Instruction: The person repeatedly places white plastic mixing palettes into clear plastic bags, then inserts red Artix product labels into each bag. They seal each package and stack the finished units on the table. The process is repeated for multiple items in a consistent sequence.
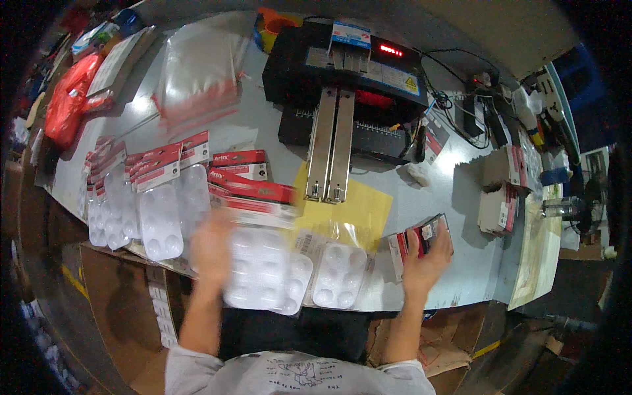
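Observation:
My left hand [214, 247] is smeared by motion at the left edge of a bagged white paint palette [258, 266], which is blurred too. Its fingers cannot be made out. Above that palette's wells is a red and white header card [253, 204]. To the right lies another bagged palette [339, 276], partly over a yellow sheet [372, 207]. My right hand [426, 263] is closed around a small stack of red, black and white header cards [399, 250] on the table, thumb on the left and fingers on the right.
A black machine [345, 66] with a metal rail [331, 145] stands at the back middle. Several bagged palettes [158, 220] overlap at the left, below clear plastic bags [201, 66]. Card stacks [497, 197] stand at the right, near cables [454, 99].

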Motion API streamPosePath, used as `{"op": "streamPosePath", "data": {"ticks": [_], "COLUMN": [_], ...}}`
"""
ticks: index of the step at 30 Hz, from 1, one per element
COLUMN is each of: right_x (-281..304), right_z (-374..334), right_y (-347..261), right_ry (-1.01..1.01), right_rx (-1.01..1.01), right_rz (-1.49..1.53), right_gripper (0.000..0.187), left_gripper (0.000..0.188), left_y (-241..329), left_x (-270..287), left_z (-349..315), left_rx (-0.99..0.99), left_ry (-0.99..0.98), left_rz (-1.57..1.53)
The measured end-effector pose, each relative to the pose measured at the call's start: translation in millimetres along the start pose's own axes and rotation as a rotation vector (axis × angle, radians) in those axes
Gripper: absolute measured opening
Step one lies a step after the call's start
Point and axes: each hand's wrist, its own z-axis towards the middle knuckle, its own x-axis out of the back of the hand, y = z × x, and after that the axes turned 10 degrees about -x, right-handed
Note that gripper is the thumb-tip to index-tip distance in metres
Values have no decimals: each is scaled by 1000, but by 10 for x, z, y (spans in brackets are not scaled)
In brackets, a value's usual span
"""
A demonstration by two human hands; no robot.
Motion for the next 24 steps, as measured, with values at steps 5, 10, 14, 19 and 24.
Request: {"op": "streamPosePath", "data": {"ticks": [5,10,14,19,24], "right_x": [-163,-205,-167,-129,-184], "right_z": [-148,-178,-216,-215,-223], "right_y": [476,455,381,345,349], "right_ry": [-150,-106,-32,-64,31], "right_rx": [-60,-83,38,-1,-3], "right_rz": [-273,-266,-165,-63,-212], "right_gripper": [99,94,78,75,75], "left_gripper": [30,36,24,18,7], "left_y": [-70,444,553,651,686], "left_x": [958,-221,-993,-925,-617], "left_z": [381,-248,-547,-429,-520], "left_rx": [-178,-737,-527,-597,-135], "left_ry": [494,50,-102,-139,-359], "left_rz": [535,212,12,-196,-972]}}
